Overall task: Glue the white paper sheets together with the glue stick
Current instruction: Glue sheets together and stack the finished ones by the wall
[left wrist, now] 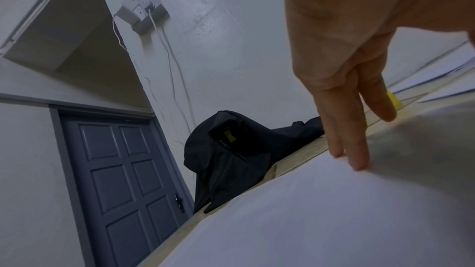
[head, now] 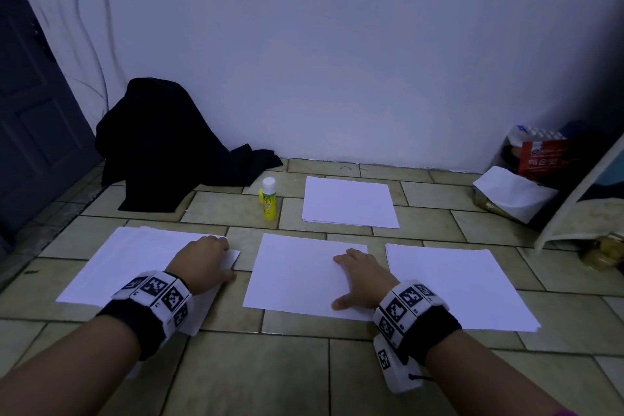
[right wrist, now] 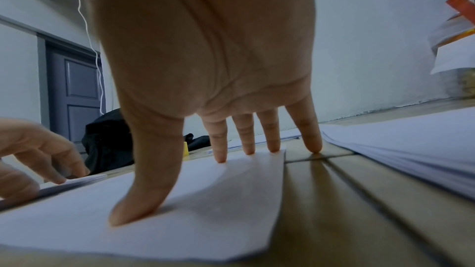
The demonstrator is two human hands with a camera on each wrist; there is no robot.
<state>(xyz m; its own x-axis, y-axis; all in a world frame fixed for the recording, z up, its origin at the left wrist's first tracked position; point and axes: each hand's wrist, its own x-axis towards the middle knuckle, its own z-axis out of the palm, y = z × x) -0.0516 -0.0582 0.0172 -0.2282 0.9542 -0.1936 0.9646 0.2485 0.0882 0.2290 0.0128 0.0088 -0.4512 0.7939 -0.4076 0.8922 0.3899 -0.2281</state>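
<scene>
A single white sheet lies on the tiled floor in front of me. My right hand rests flat on it with straight, spread fingers; the little finger touches the tile past the sheet's right edge. To its left lies a stack of white sheets. My left hand touches that stack near its right edge, fingertips on the top sheet. The yellow glue stick with a white cap stands upright beyond the papers, apart from both hands.
Two more white stacks lie on the floor, one at the right and one farther back. A black cloth heap sits by the wall at the left, next to a grey door. Food packets and a bag crowd the right corner.
</scene>
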